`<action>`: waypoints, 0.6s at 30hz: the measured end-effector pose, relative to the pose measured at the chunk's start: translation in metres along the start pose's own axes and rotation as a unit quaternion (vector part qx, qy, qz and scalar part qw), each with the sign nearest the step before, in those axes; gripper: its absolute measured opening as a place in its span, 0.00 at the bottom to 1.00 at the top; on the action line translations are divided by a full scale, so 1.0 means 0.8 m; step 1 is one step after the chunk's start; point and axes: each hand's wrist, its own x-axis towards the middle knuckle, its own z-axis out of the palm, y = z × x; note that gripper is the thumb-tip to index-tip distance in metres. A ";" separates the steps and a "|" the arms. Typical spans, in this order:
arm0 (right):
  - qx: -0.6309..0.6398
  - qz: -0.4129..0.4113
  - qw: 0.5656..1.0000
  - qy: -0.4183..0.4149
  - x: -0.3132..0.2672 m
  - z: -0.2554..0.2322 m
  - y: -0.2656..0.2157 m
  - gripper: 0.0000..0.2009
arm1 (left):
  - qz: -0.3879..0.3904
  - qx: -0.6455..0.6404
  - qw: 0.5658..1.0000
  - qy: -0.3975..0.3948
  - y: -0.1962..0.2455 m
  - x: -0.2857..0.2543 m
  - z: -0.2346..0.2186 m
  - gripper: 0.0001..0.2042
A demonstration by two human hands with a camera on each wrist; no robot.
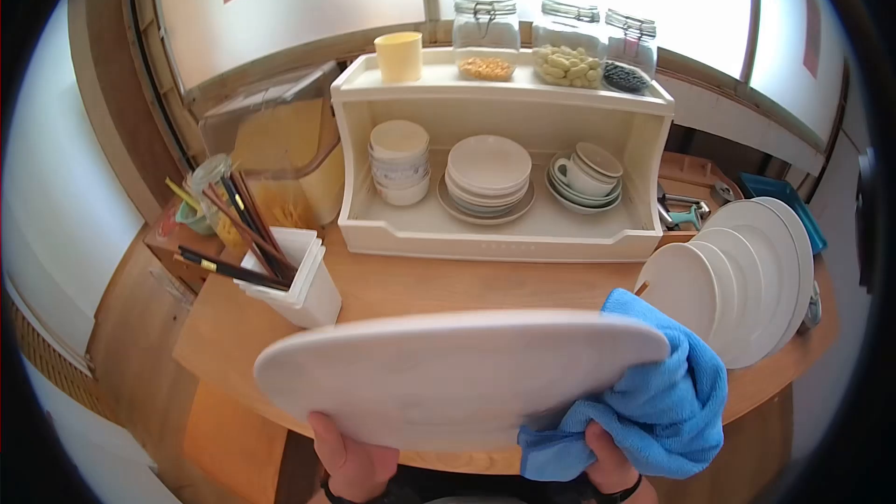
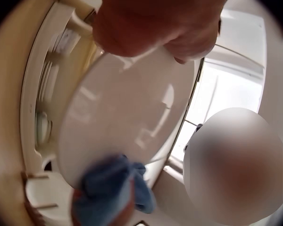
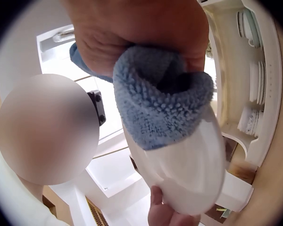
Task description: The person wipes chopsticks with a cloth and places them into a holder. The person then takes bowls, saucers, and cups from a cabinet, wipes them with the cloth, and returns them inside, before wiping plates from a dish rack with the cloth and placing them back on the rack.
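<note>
A large white oval plate (image 1: pixel 448 378) is held up tilted over the front of the table, its glossy face showing in the left wrist view. My left hand (image 1: pixel 353 463) grips its lower left edge, thumb on the side that shows in the head view and the fingers hidden behind. At the plate's right end, my right hand (image 1: pixel 611 459) holds a bunched blue towel (image 1: pixel 677 401). The towel wraps over that end of the plate, and in the right wrist view its folds (image 3: pixel 155 103) lie against the plate between palm and fingers.
White plates (image 1: pixel 672 289) stand upright in a row at the right. Behind is a cream shelf (image 1: pixel 504 247) with bowls, stacked plates and cups, and glass jars (image 1: pixel 567 47) on top. A white holder (image 1: pixel 313 289) with chopsticks stands at the left, before a clear bin (image 1: pixel 280 131).
</note>
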 end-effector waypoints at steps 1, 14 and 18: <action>-0.144 -0.066 0.983 -0.089 0.000 -0.003 -0.001 0.20 | -0.007 0.028 0.998 0.056 -0.002 -0.002 0.010 0.35; 0.241 0.141 0.957 0.074 0.016 0.055 0.000 0.15 | -0.141 -0.062 0.979 0.132 -0.032 -0.023 0.042 0.35; 0.074 0.044 0.994 0.071 0.009 0.017 0.011 0.23 | -0.184 -0.092 0.978 -0.022 -0.024 -0.005 0.002 0.37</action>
